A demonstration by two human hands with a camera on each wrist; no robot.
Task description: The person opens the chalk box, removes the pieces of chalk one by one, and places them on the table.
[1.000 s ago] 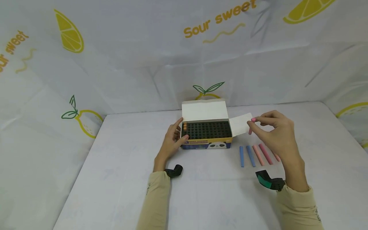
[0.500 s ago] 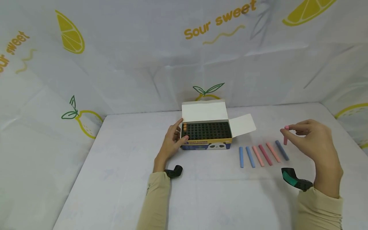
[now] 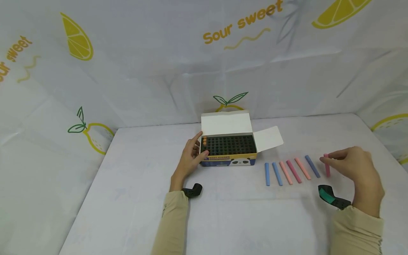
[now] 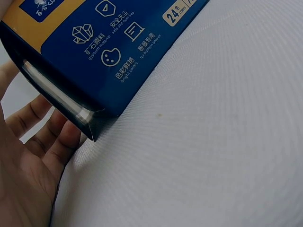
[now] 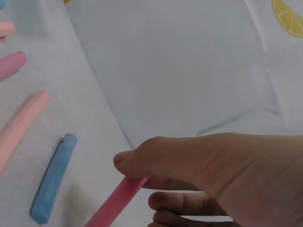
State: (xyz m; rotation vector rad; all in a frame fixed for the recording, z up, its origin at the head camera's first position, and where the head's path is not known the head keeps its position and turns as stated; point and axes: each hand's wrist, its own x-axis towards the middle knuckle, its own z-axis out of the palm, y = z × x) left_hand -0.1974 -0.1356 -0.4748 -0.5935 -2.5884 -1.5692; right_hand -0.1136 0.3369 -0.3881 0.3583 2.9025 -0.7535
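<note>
one short pink chalk stick [image 3: 326, 165] is pinched between thumb and fingers of the right hand [image 3: 357, 169], low over the white cloth-covered tabletop [image 3: 242, 212], just beside the right end of a row of six chalk sticks [image 3: 289, 172] lying flat, blue and pink. judgement: the stick is light, rigid and brittle, with a dry, dusty surface that grips well; a pinch near the middle suits it, and bending or dropping would likely snap it. the nearest neighbour is the slanted blue chalk stick [image 3: 312, 166], close to but apart from the held one; the wrist view shows a gap between them. open room lies to the right and toward the person, though the tabletop's right edge and the lemon-printed backdrop [image 3: 392, 124] are near. the left hand [image 3: 191, 157] rests with relaxed fingers against the left end of the open blue-and-yellow cardboard chalk box [image 3: 228, 148], steadying it; its black slotted insert [image 3: 229, 144] holds a few orange sticks at the left. the side flap [image 3: 269, 139] projects toward the row.
</note>
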